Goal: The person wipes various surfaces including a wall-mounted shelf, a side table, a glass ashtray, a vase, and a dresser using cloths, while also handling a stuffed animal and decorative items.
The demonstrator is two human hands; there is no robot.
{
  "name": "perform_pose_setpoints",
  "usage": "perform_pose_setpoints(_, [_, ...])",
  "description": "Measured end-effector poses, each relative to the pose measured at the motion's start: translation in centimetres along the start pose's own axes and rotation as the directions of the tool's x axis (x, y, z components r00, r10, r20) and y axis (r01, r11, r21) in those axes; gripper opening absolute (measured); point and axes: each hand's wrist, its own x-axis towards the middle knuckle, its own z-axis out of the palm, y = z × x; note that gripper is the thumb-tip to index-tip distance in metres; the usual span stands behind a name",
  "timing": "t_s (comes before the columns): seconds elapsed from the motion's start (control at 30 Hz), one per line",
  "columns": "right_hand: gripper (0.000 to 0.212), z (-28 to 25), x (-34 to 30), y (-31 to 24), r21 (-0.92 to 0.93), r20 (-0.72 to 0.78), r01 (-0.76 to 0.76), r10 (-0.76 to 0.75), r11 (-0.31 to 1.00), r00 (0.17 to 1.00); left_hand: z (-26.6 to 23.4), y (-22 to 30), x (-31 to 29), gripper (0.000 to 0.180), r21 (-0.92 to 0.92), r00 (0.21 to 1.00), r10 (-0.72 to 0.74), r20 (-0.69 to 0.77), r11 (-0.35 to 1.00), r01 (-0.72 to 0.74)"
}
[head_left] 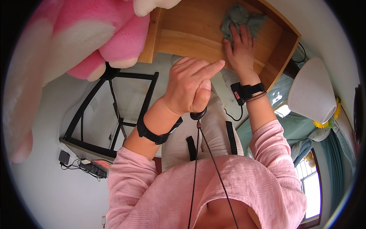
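Observation:
Under the outstretched fingers of my right hand [241, 49], a bunched grey-green cloth [244, 19] is held down against the wooden shelf [194, 34]. My right thumb points off to the side along the cloth's edge. My left hand [190, 82] hangs in the air before the shelf's near edge. Its fingers are curled in, the index finger reaching a little further out, and nothing shows in it. Just below that hand, a black round pendant [198, 114] hangs on a dark cord.
A large pink and white plush toy [84, 34] fills the upper left, beside the shelf. Below it stands a black-framed stool [110, 110]. A power strip with cables [91, 168] is at the lower left. To the right are a white lampshade [310, 91] and yellow artificial flowers [322, 124].

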Motion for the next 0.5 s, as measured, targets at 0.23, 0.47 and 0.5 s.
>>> perform_pose_setpoints(0.23, [0.050,2.9,1.6,-4.9,-0.013,-0.265,-0.289,0.275,0.957,0.924,0.1,-0.7,-0.6,0.053,0.133,0.997,0.072,0.012,0.988,-0.073])
perform_pose_setpoints(0.47, [0.048,0.7,4.3,-7.4,-0.020,-0.007,-0.010,0.010,1.000,1.000,0.3,-0.8,-0.6,0.094,0.410,0.967,-0.111,0.229,0.912,0.008])
perform_pose_setpoints(0.5, [0.048,-0.1,3.8,-6.1,-0.019,0.052,0.051,-0.050,0.998,0.997,0.3,-0.7,-0.5,0.095,0.413,0.968,-0.095,0.232,0.911,-0.010])
